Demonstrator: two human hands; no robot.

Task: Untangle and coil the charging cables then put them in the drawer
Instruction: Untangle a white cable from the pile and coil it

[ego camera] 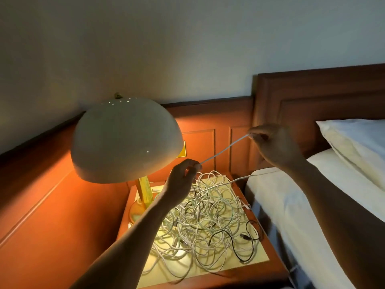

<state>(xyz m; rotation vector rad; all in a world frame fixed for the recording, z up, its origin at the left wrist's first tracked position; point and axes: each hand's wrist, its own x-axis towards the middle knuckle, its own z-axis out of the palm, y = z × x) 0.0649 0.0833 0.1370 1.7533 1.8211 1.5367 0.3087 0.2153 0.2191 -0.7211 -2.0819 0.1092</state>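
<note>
The bed (291, 205) with its pillow (354, 147) sat to the right, the domed lamp (125, 140) to the left, both flanking the nightstand tabletop (258, 257), where the charging cables (208, 215) lay in one big tangled heap of mostly white leads plus a black cable (245, 232) near the right edge. No drawer was in view. Step in hand: untangling, early stage, nothing coiled yet. A single white cable (225, 150) ran taut between the two hands above the heap. The right hand (275, 142) was raised toward the headboard, fingers pinched together on the cable's upper end; the left hand (181, 182) was lower, just over the pile, fingers closed around the same cable where it rose from the mess. Another white strand trailed from the heap toward the bed edge, probably the same cable's tail, though the dim light made that hard to confirm. Next move likely called for drawing the cable clear through the left fingers without dragging the heap off the tabletop, then winding it into a loop.
</note>
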